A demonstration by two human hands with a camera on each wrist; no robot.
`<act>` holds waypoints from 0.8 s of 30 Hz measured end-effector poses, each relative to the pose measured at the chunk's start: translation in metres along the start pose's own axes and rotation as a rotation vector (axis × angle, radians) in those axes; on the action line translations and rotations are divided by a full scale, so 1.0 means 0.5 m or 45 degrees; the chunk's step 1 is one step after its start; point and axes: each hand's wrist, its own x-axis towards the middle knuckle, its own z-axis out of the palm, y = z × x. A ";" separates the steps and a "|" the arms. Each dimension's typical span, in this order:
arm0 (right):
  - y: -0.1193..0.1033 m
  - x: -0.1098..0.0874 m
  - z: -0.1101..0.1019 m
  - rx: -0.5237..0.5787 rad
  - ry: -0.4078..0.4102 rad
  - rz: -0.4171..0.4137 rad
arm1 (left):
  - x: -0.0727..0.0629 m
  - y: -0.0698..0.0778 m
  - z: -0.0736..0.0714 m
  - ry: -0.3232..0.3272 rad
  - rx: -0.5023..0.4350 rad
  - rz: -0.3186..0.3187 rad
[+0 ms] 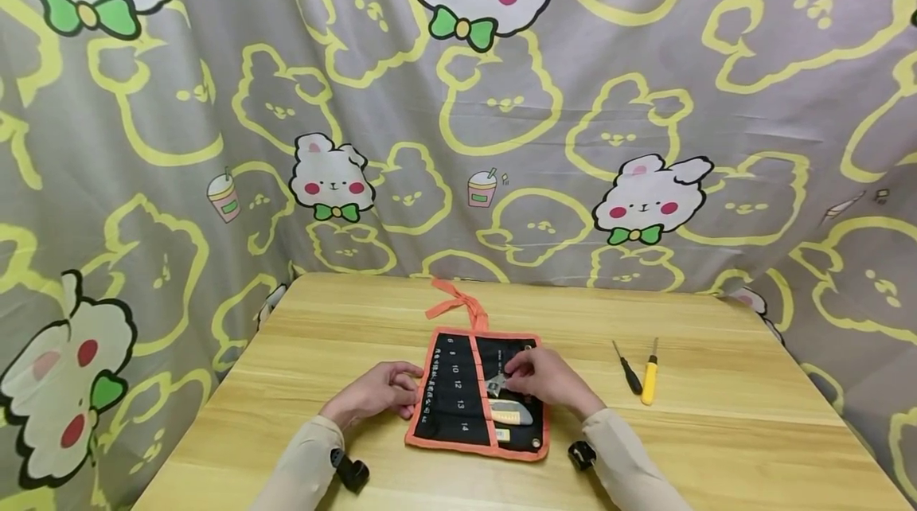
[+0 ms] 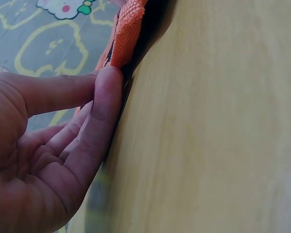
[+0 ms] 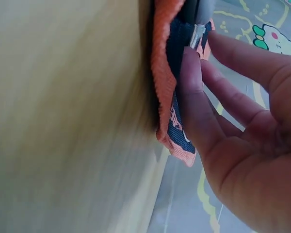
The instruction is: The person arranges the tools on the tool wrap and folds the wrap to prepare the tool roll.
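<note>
A black tool roll (image 1: 451, 399) with orange trim lies spread on the table, numbers printed down its left half. At its left edge my left hand (image 1: 387, 390) pinches the orange border (image 2: 128, 34) between thumb and finger. Over the right half, my right hand (image 1: 544, 374) holds a silver adjustable wrench (image 1: 496, 385) between thumb and fingertips, its head by the middle orange seam. Most of the wrench is hidden by my fingers; a bit of bright metal (image 3: 198, 35) shows in the right wrist view. Below it, a utility knife (image 1: 512, 413) sits in a pocket.
Right of the roll lie a black-handled screwdriver (image 1: 630, 377) and a yellow-handled screwdriver (image 1: 649, 382). A small yellow item (image 1: 503, 435) shows in the lowest pocket. Orange ties (image 1: 469, 308) trail from the roll's far edge. A patterned curtain (image 1: 530, 177) hangs behind the wooden table (image 1: 731, 415).
</note>
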 end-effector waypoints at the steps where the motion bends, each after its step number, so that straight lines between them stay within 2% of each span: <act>1: 0.003 -0.002 -0.002 0.017 0.000 -0.003 | 0.000 0.000 0.001 -0.002 0.000 0.001; 5: 0.011 -0.014 -0.020 0.067 0.032 -0.001 | 0.000 -0.002 0.003 -0.011 -0.008 0.002; 11: 0.023 -0.043 -0.069 0.150 0.123 0.057 | -0.002 -0.003 0.003 -0.010 -0.025 -0.009; 24: 0.069 -0.124 -0.179 0.052 0.218 0.135 | 0.006 0.003 -0.008 -0.002 -0.013 -0.024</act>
